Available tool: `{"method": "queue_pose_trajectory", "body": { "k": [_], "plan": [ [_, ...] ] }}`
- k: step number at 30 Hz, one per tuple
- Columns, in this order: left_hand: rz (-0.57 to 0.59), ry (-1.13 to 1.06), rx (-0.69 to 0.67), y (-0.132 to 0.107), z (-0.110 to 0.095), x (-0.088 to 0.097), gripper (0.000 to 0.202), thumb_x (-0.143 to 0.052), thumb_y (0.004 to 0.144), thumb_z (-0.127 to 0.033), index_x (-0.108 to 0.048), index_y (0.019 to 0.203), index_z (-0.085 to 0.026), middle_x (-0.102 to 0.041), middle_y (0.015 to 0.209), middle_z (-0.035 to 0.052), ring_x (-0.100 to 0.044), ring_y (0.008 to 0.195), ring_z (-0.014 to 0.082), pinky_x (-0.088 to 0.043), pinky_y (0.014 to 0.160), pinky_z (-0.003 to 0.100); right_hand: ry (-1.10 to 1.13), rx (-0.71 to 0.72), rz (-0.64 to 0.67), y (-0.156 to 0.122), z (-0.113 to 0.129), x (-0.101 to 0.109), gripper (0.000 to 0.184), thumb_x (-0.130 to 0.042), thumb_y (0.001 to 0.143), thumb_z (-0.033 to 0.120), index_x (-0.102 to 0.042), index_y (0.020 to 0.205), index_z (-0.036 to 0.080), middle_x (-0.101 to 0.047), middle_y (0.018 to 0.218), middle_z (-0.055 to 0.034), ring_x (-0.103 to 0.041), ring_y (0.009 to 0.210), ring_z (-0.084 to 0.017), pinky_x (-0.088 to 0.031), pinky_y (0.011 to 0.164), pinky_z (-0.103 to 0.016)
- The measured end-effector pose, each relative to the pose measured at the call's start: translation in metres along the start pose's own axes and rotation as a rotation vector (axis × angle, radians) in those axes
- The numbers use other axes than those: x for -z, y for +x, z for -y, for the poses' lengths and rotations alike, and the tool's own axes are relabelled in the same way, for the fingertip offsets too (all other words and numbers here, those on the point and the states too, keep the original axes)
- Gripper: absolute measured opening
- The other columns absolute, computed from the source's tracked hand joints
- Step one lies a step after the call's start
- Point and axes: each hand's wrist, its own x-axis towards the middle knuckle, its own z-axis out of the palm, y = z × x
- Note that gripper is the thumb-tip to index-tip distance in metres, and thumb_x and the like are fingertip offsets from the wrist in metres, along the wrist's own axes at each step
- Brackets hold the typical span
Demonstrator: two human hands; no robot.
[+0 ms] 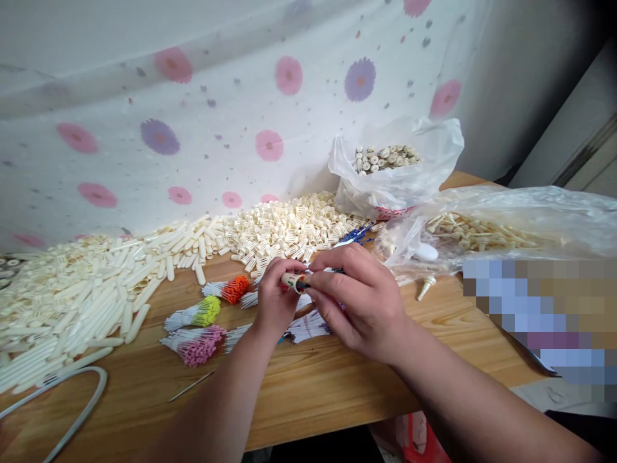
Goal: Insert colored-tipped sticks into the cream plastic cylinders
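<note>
In the middle of the head view, my left hand (276,292) is closed round a small cream plastic tube (291,281) with coloured spots at its open end. My right hand (361,299) is pinched close against that end; something dark and thin shows at its fingertips, too small to name. Beside my left hand lie bundles of white sticks with orange tips (236,289), yellow-green tips (208,311) and pink tips (202,344). Beneath both hands are more white sticks (308,326), partly hidden. Blue-tipped sticks (355,235) lie just beyond my right hand.
Behind are heaps of slotted cream pieces (289,225) and long cream tubes (103,308). A plastic bag (371,193) holds round-ended parts; another bag (520,218) lies right. One cream part (425,288), a thin rod (191,386) and a white cable (99,392) rest on the wooden table (328,392).
</note>
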Motion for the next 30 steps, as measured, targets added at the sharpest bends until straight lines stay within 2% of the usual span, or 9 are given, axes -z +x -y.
{"method": "queue_pose_trajectory", "body": {
  "k": [2,4,7,9,11,17,25,30],
  "plan": [
    [-0.016,0.040,-0.113,0.001,0.001,0.002,0.016,-0.063,0.079,-0.034,-0.061,0.088,-0.021,-0.058,0.086,0.0029,-0.056,0.082,0.0187,-0.044,0.075,0.031,-0.012,-0.028,-0.021,0.000,-0.002,0.001,0.011,-0.057,0.081,0.012,-0.065,0.085,0.018,-0.062,0.093,-0.0084,-0.058,0.083,-0.018,-0.050,0.071,-0.034],
    [-0.012,0.088,-0.171,0.001,-0.001,0.005,0.028,-0.063,0.080,-0.043,-0.060,0.097,-0.021,-0.057,0.091,0.0041,-0.055,0.085,0.0199,-0.044,0.075,0.031,0.001,-0.060,-0.052,0.000,-0.005,0.002,0.010,-0.059,0.081,0.011,-0.065,0.083,0.020,-0.058,0.093,-0.0069,-0.056,0.085,-0.018,-0.049,0.073,-0.034],
    [0.013,0.129,-0.223,-0.001,-0.004,0.008,0.053,-0.044,0.082,-0.066,-0.058,0.106,-0.021,-0.055,0.097,0.0076,-0.054,0.091,0.0231,-0.044,0.080,0.033,0.049,-0.102,-0.075,0.000,-0.007,0.002,0.010,-0.060,0.080,0.011,-0.064,0.081,0.021,-0.054,0.094,-0.0055,-0.054,0.089,-0.018,-0.048,0.076,-0.036],
    [0.020,0.142,-0.242,-0.002,-0.006,0.009,0.062,-0.031,0.083,-0.070,-0.058,0.108,-0.020,-0.055,0.100,0.0088,-0.054,0.094,0.0240,-0.044,0.083,0.034,0.072,-0.119,-0.079,0.000,-0.008,0.000,0.011,-0.061,0.079,0.011,-0.064,0.081,0.021,-0.052,0.095,-0.0050,-0.053,0.090,-0.018,-0.047,0.077,-0.036],
    [0.015,0.153,-0.252,-0.003,-0.007,0.009,0.062,-0.028,0.084,-0.069,-0.059,0.108,-0.020,-0.055,0.101,0.0089,-0.053,0.095,0.0239,-0.043,0.085,0.035,0.070,-0.133,-0.080,-0.002,-0.009,-0.001,0.011,-0.061,0.079,0.010,-0.063,0.081,0.021,-0.051,0.095,-0.0045,-0.053,0.091,-0.018,-0.046,0.078,-0.036],
    [-0.070,0.205,-0.308,-0.003,-0.007,0.007,0.053,-0.035,0.086,-0.063,-0.061,0.101,-0.020,-0.052,0.095,0.0067,-0.053,0.092,0.0218,-0.043,0.081,0.034,0.071,-0.187,-0.090,-0.006,-0.012,-0.006,0.009,-0.064,0.078,0.010,-0.064,0.079,0.019,-0.048,0.091,-0.0034,-0.051,0.088,-0.016,-0.045,0.077,-0.033],
    [-0.199,0.350,-0.348,-0.003,-0.003,0.007,0.048,-0.043,0.083,-0.061,-0.065,0.090,-0.019,-0.051,0.089,0.0060,-0.051,0.087,0.0216,-0.043,0.078,0.036,0.134,-0.312,-0.096,-0.011,-0.016,-0.014,0.007,-0.061,0.081,0.013,-0.066,0.080,0.019,-0.052,0.093,-0.0055,-0.053,0.090,-0.019,-0.043,0.081,-0.040],
    [-0.225,0.397,-0.356,-0.002,-0.003,0.007,0.048,-0.044,0.083,-0.061,-0.066,0.088,-0.019,-0.051,0.087,0.0062,-0.051,0.086,0.0221,-0.043,0.079,0.036,0.182,-0.369,-0.085,-0.014,-0.018,-0.019,0.010,-0.059,0.083,0.014,-0.067,0.081,0.018,-0.054,0.094,-0.0062,-0.053,0.090,-0.019,-0.042,0.082,-0.040]
  ]
}}
